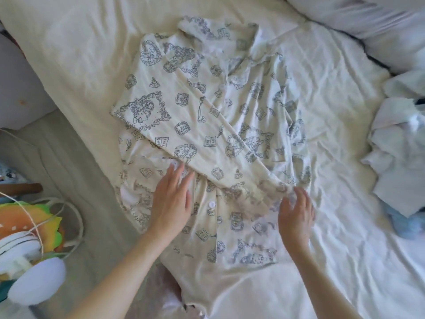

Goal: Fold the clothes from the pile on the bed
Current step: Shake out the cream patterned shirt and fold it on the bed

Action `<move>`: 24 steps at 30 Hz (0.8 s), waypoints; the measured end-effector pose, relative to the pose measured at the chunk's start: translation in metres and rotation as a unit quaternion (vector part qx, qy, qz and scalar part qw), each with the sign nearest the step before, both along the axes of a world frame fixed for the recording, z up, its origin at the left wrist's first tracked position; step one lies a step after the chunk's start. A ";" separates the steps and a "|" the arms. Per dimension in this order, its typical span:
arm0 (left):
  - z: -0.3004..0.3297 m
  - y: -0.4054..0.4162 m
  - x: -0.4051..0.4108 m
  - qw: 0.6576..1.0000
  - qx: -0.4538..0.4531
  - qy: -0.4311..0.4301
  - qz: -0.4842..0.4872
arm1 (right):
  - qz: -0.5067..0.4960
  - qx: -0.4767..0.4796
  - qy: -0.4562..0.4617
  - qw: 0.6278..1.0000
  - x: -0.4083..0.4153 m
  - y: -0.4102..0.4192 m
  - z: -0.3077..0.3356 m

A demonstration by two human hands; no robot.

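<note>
Hands (two) on one shirt, seemingly flat.

Left hand flat on pyjama shirt (cream, printed); right hand alongside

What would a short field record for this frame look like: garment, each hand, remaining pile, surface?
garment: printed pyjama top spread on the bed, one sleeve folded across the front
left hand: flat, fingers straight, on the top's lower front
right hand: at the sleeve cuff, fingers loosely bent; grip unclear from blur
pile: pale clothes at the right edge
surface: cream sheet
</note>
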State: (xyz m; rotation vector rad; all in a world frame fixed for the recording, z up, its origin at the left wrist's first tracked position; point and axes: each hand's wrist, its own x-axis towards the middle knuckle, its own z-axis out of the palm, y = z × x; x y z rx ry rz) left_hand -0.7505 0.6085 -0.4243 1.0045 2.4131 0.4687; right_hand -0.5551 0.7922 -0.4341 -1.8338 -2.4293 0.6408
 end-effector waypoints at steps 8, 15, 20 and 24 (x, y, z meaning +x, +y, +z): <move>-0.032 0.042 0.082 0.958 -0.181 -0.013 -0.221 | -0.177 -0.251 -0.040 0.951 0.081 0.064 -0.020; -0.010 0.068 0.069 0.975 -0.134 -0.121 -0.133 | -0.176 -0.192 0.066 0.963 0.082 0.068 0.013; 0.026 0.098 0.090 0.970 0.043 -0.237 0.043 | -0.167 -0.027 0.210 0.963 0.076 0.041 0.065; 0.041 0.121 0.117 0.937 0.031 -0.347 0.011 | -0.285 0.024 0.271 0.919 0.088 0.051 0.086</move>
